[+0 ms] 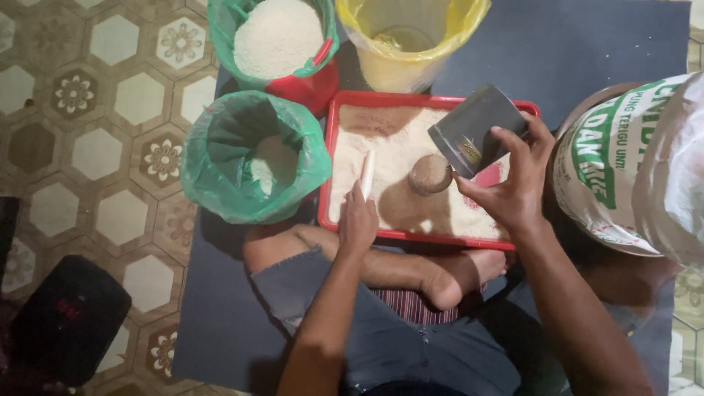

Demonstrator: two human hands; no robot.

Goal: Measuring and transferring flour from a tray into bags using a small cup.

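At the far left, a black bag (67,317) is seen lying on the patterned tile floor (95,95). Next to it, on a dark blue mat (220,315), a bucket lined with a green plastic bag (253,165) is placed, with a little white powder at its bottom. Behind it, a red bucket with a green liner (275,40) is filled nearly to the brim with white grain or powder. Further right, a yellow-lined bucket (411,37) is set just behind a red tray (328,169), in which pale, sandy crumbs are spread.

The left hand (358,220) is held over the tray's near edge and is closed around a slim white stick-like tool (367,173), its tip resting on the crumbs. Just beside the tool, a round, crumb-coated ball (430,174) is seen lying in the tray. The right hand (513,187) is gripping a dark grey pouch (475,132), tilted with its open mouth directly over the ball. The person's crossed legs are seen beneath the tray. At the far right, a large white sack with green print (623,169) is standing on the mat.
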